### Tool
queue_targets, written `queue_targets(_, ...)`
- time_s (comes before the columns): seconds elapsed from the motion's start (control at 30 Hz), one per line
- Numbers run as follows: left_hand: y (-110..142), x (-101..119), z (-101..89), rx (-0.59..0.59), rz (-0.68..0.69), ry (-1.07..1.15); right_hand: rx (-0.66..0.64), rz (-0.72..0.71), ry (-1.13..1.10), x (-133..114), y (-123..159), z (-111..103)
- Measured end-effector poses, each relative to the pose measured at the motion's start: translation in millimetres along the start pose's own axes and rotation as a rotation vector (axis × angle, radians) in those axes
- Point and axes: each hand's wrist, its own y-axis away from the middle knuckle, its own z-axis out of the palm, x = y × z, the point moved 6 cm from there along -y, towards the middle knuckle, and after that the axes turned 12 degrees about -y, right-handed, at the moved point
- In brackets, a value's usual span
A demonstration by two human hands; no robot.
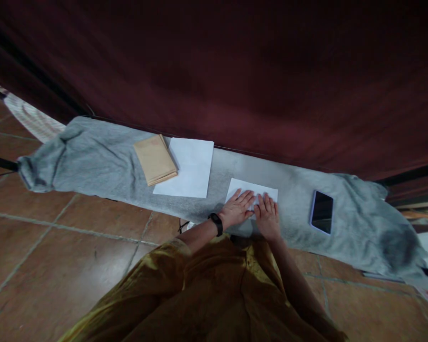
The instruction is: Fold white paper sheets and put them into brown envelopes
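Observation:
A piece of white paper [255, 185], apparently folded, lies on the grey cloth in front of me. My left hand [237, 209], with a black band on its wrist, rests flat on the paper's left part, fingers stretched out. Close beside it my right hand [267, 216] presses flat on the right part, fingers also extended. The two hands nearly touch at the thumbs. Their palms hide the paper's near edge. To the left lie larger white sheets [192, 166], with a stack of brown envelopes or folded brown paper [156, 159] overlapping their left side.
A phone in a lilac case [321, 212] lies right of my hands. Grey cloth [96, 156] covers the long narrow surface and is rumpled at both ends. A dark red curtain [214, 76] hangs along the far edge. Below is a tiled floor [82, 251].

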Motion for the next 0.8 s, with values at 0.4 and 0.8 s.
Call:
queue_targets(0.4,-23.5,-23.8,9.1,0.021,-0.177,0.010,0.020,0.085,0.021,-4.9,-2.3,1.4)
queue_targets(0.8,-19.0,-46.4,12.5,0.004,-0.285,-0.057,-0.043,0.134,-0.062,-12.6,-35.7,1.5)
